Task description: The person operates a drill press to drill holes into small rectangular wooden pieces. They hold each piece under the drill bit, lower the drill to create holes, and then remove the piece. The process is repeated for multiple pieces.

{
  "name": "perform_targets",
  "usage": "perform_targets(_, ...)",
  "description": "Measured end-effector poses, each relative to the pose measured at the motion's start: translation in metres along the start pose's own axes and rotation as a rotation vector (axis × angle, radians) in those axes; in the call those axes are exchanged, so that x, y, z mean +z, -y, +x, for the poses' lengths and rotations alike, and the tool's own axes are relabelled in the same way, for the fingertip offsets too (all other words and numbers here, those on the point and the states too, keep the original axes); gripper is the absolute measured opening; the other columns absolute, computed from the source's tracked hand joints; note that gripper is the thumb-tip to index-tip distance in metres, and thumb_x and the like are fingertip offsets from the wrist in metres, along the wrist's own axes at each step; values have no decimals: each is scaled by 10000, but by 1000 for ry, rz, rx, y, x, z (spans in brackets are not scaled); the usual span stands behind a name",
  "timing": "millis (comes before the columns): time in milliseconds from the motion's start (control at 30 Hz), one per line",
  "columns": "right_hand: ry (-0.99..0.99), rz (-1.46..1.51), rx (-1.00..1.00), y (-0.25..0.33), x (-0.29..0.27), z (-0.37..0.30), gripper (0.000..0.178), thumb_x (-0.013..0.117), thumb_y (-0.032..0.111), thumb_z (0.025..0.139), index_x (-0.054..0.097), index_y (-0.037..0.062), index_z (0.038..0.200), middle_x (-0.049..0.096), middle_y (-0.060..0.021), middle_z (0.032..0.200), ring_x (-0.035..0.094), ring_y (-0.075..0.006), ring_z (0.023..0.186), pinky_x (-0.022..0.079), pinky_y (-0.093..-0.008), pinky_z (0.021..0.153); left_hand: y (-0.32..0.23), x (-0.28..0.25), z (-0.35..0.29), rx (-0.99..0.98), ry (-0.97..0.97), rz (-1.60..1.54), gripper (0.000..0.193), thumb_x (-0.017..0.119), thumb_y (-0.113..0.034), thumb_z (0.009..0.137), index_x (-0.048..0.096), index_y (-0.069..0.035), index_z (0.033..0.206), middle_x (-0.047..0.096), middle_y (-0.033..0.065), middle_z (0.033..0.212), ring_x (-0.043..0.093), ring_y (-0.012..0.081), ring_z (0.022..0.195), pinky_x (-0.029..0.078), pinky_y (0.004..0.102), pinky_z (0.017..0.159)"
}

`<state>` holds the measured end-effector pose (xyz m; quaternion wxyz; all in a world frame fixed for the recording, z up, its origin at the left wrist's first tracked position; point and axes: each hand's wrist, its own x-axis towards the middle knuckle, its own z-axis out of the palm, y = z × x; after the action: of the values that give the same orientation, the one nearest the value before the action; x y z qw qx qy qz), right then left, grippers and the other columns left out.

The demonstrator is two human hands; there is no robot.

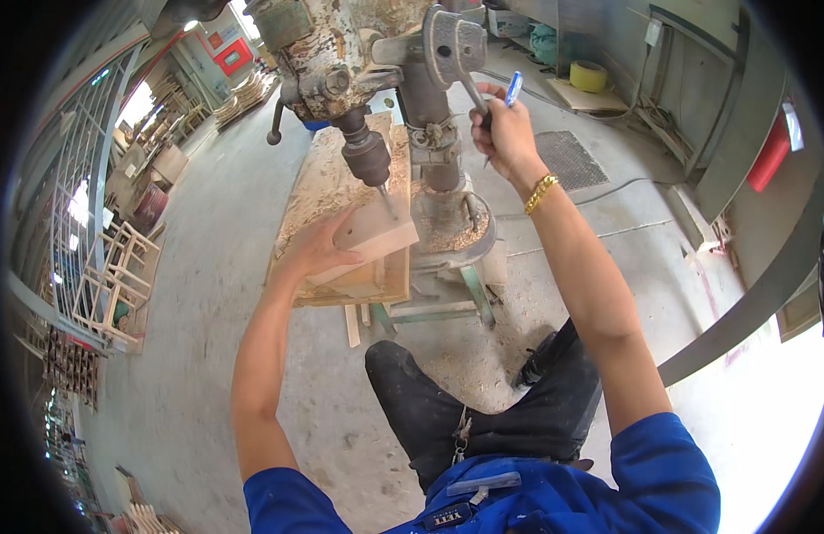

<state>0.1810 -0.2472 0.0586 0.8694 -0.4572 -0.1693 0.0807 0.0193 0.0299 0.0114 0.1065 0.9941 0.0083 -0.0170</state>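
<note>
My left hand [316,250] presses on the left side of a pale wooden block [376,233] that lies on the sawdust-strewn wooden table [332,182] of a worn drill press [341,53]. The drill bit [390,201] points down at the block's top. My right hand [501,129] is closed around the press's metal feed lever [472,91] and also holds a blue pen [512,88] between its fingers. A gold bracelet sits on that wrist.
The press column [434,133] stands on a green metal frame [448,298] over a concrete floor. Wooden chair frames [118,276] are stacked at left. A yellow tape roll [588,76] lies at the back right, near a floor grate [568,158].
</note>
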Motion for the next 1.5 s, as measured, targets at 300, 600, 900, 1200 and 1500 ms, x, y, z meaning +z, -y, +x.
perform_targets(300,-124,14,-109,-15,29,-77,229,381,169,955,515,64,1109,534,-5,621,427,-60,413,308,-199,368,0,1,8,42,38,17,1004,763,-449,607,322,-54,1418,455,201,1352,439,340,1240,338,397,1044)
perform_targets(600,-50,-400,-356,-10,31,-94,480,500,146,931,386,1,1375,556,-10,713,516,-66,612,434,-224,570,-10,-8,-8,-45,96,15,1010,746,-450,625,292,-48,1433,489,223,1306,455,343,1225,359,393,1017)
perform_targets(900,45,-437,-365,-9,20,-94,462,507,103,912,420,13,1357,563,-8,722,528,-64,638,444,-228,583,-64,9,-36,-322,92,-177,838,616,-554,679,507,58,1241,612,252,1102,601,353,1027,450,384,870)
perform_targets(1200,130,-369,-353,-8,20,-92,481,520,165,933,387,16,1370,566,-3,717,411,-24,476,319,-183,428,-107,76,-56,-279,372,-232,687,674,-552,645,646,13,1033,657,216,1009,632,313,943,477,359,817)
perform_targets(1500,29,-449,-317,-18,15,-88,386,523,178,932,500,33,1289,546,12,717,433,-30,521,356,-196,472,-35,-32,-74,164,63,452,662,703,-42,610,502,-168,1228,369,60,1411,305,292,1329,262,628,1035)
